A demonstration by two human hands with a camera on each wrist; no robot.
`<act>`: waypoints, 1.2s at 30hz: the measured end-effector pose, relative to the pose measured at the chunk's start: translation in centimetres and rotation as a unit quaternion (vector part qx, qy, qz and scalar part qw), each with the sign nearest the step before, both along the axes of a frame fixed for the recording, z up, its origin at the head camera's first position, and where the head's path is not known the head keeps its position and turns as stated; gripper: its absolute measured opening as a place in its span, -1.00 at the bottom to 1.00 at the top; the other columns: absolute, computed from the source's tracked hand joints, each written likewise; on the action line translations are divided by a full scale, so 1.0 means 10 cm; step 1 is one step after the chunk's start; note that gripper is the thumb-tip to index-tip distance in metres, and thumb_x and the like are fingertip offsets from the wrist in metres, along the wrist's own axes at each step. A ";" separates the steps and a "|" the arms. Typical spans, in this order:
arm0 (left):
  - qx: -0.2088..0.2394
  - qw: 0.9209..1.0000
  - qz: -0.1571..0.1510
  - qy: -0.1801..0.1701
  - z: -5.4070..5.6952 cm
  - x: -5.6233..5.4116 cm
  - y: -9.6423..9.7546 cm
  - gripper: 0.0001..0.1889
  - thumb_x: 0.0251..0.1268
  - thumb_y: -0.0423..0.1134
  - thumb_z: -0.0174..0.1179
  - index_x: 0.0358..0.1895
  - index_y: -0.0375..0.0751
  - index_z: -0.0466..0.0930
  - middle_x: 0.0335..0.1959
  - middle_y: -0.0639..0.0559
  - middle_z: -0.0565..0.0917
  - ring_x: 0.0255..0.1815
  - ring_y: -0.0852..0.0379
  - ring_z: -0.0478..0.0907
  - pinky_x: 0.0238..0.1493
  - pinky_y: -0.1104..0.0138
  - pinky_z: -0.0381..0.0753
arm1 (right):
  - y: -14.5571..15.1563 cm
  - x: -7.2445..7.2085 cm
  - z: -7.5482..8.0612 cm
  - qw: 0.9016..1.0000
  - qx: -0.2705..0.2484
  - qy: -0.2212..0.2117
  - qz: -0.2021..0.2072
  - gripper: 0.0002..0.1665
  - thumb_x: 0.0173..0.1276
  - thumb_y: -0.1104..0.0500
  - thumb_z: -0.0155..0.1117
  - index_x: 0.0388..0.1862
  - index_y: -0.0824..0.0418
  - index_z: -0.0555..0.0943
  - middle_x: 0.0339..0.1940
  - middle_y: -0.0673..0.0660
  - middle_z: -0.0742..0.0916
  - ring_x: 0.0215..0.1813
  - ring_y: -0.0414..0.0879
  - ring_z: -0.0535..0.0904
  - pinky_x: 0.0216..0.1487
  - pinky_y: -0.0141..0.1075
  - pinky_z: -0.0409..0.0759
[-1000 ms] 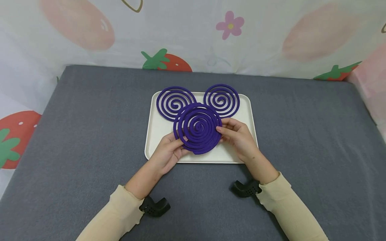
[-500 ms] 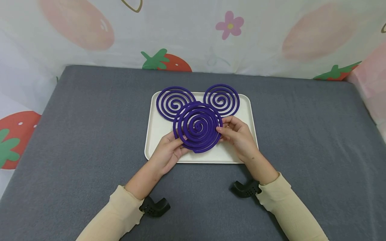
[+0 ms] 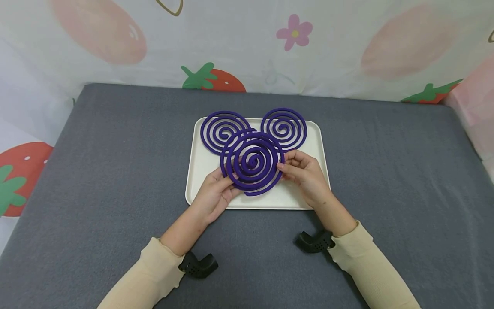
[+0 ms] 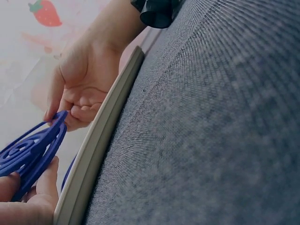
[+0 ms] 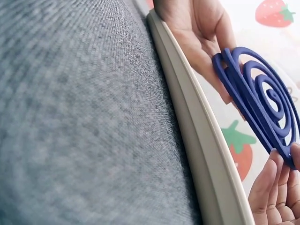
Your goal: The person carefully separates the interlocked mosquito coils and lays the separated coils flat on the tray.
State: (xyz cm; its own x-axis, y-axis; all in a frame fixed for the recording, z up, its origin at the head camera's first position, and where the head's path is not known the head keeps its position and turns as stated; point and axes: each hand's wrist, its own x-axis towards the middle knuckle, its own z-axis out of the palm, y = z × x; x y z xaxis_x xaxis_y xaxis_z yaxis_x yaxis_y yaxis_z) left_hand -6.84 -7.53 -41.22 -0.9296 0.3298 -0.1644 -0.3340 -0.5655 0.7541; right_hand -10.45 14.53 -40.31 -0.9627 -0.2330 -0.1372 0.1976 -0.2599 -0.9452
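Two purple mosquito coils [image 3: 253, 162], laid one over the other, are held above the tray between both hands. My left hand [image 3: 217, 193] grips their lower left, thumb on top and fingers beneath. At the right edge my right hand [image 3: 302, 175] pinches them between thumb and fingers. The lower coil's outer ring shows past the upper one at the top left and bottom. In the right wrist view the stacked coils [image 5: 272, 96] stand tilted, with gaps between their rings. Left-hand fingers behind the coils are partly hidden.
A cream tray [image 3: 198, 180] lies on the grey cloth-covered table [image 3: 127, 171]. Two more purple coils rest at its back rim, one at left [image 3: 225, 135] and one at right [image 3: 283, 128]. A strawberry-print curtain [image 3: 247, 47] hangs behind the table.
The two held coils have shifted against each other, with wider gaps between their rings and the lower coil's end showing more at the top. Both hands stay almost in place.
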 end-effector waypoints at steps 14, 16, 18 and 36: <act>0.018 1.000 0.002 0.004 0.01 0.00 -0.01 -0.53 0.47 -0.52 -0.31 0.41 -0.46 -0.01 0.06 -0.05 0.53 0.10 0.11 0.52 0.24 0.14 0.38 | 0.00 0.00 0.01 1.000 -0.005 -0.010 0.002 -0.79 0.30 0.49 0.07 -0.33 0.21 0.53 -0.49 0.04 0.65 -0.48 -0.19 0.56 -0.41 -0.38 0.61; 0.020 1.000 0.003 0.002 0.02 0.00 -0.01 -0.53 0.48 -0.51 -0.32 0.41 -0.46 -0.02 0.05 -0.04 0.54 0.10 0.11 0.52 0.23 0.14 0.39 | 0.00 0.00 0.02 1.000 -0.007 -0.011 -0.001 -0.78 0.30 0.49 0.07 -0.34 0.21 0.53 -0.49 0.03 0.65 -0.48 -0.19 0.56 -0.41 -0.39 0.61; 0.022 1.000 0.004 -0.003 0.02 0.00 -0.01 -0.53 0.48 -0.51 -0.34 0.41 -0.45 -0.02 0.03 -0.02 0.55 0.08 0.12 0.53 0.21 0.16 0.42 | 0.00 0.00 0.02 1.000 -0.007 -0.013 -0.004 -0.78 0.31 0.49 0.06 -0.34 0.20 0.53 -0.50 0.02 0.65 -0.48 -0.20 0.57 -0.41 -0.39 0.60; -0.024 0.999 -0.028 0.027 0.09 0.08 -0.17 -0.49 0.35 -0.60 -0.21 0.36 -0.53 0.00 0.07 -0.09 0.51 0.06 0.12 0.54 0.09 0.23 0.53 | 0.18 0.04 0.12 0.999 -0.004 -0.042 0.004 -0.79 0.35 0.47 0.01 -0.32 0.21 0.53 -0.55 0.01 0.70 -0.50 -0.21 0.61 -0.44 -0.38 0.63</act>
State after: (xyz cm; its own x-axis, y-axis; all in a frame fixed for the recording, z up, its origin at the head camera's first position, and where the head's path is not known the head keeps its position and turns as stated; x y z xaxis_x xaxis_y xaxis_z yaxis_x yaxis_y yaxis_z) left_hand -6.04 -9.20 -40.30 -0.9175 0.3752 -0.1320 -0.3232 -0.5098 0.7973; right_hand -10.08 16.35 -39.08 -0.9461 -0.2412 -0.2162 0.2785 -0.2652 -0.9231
